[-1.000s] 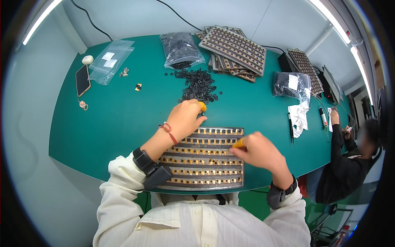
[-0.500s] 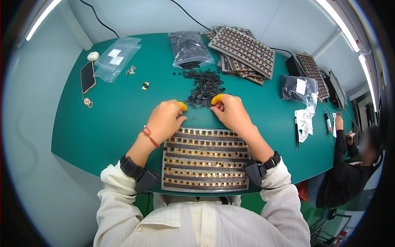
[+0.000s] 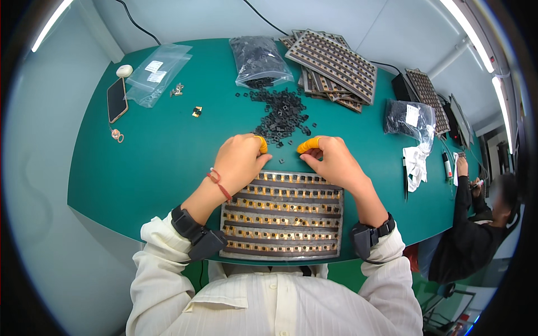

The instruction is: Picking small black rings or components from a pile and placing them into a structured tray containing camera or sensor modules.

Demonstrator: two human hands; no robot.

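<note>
A loose pile of small black square plastic pieces lies on the green table in front of my hands. My left hand is curled at the near left of the pile, thumb close to the yellow-covered index finger; anything between them is too small to make out. Opposite it, my right hand is bent the same way, its yellow-covered fingertip by the pile's near right edge. One stray black piece sits between the hands. Just below them lies a flat tray with rows of gold strips carrying black squares.
Beyond the pile are an opened bag of black pieces and stacked filled trays. Flat clear bags and a phone lie left. Another bag and white cloth are right, near a seated person.
Both hands have shifted right, the right one also slightly toward me, away from the pile. Some black pieces at the pile's near edge have spread, and the stray piece has moved right.
</note>
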